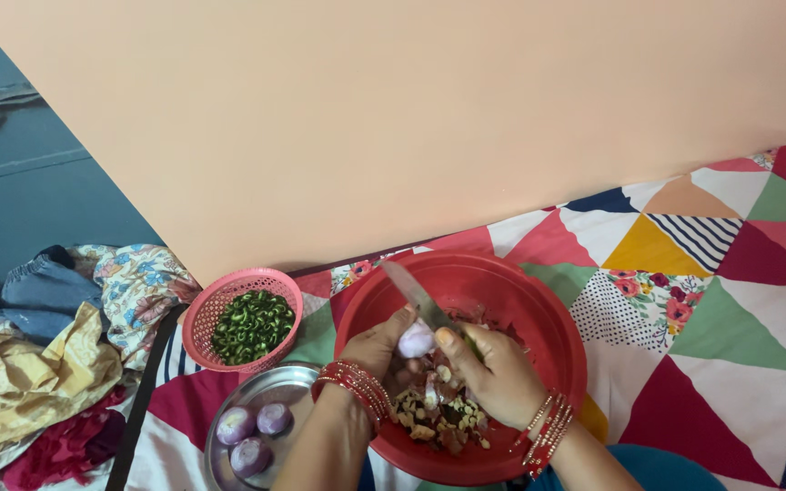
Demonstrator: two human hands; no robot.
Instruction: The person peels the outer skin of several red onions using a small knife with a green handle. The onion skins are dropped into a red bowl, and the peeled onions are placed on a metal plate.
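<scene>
Head view: your left hand pinches one peeled onion over the red bowl while your right hand grips one knife. Three peeled onions lie on the steel plate beside one pink basket of green slices.

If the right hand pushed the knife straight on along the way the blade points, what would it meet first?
Probably the far-left rim of the red bowl. The right hand holds the knife pointing up-left over the bowl; the blade may pass above the rim, as depth is unclear.

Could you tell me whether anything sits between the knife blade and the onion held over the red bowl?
Nothing visible does: the left hand holds the onion, and the right hand's knife already meets it above the red bowl.
</scene>
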